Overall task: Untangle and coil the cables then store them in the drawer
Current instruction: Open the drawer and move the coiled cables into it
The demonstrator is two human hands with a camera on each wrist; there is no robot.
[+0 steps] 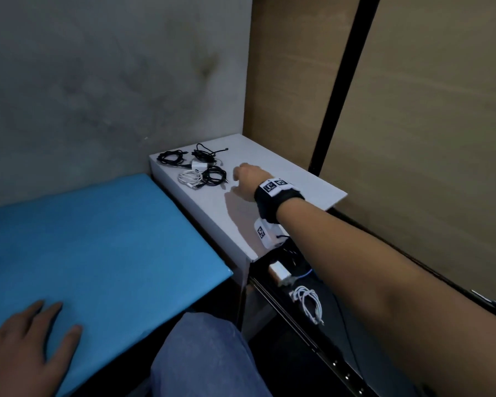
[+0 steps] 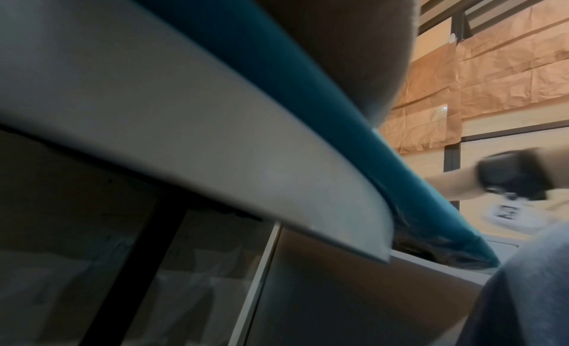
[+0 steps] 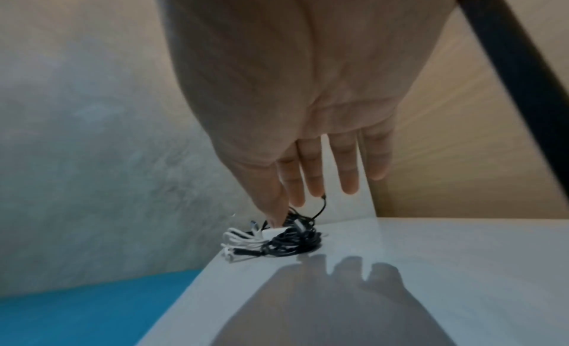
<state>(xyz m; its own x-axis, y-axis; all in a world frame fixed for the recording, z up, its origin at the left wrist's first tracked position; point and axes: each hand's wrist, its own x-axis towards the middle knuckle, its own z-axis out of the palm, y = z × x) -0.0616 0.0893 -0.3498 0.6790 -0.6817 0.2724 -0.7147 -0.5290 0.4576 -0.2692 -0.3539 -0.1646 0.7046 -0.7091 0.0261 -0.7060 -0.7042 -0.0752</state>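
Several cables lie at the far end of the white cabinet top: a black coil, a loose black cable, a white charger block, a white coil and another black coil. My right hand hovers just right of them, fingers straight and holding nothing. In the right wrist view the same hand stretches toward the cable pile without touching it. My left hand rests flat on the blue pad. The drawer stands pulled out, holding a white coiled cable and a white adapter.
The blue pad adjoins the cabinet on the left, under a grey wall. A black post and wooden panels rise to the right. My jeans-clad knee is between the pad and the drawer. The left wrist view shows only the pad's edge.
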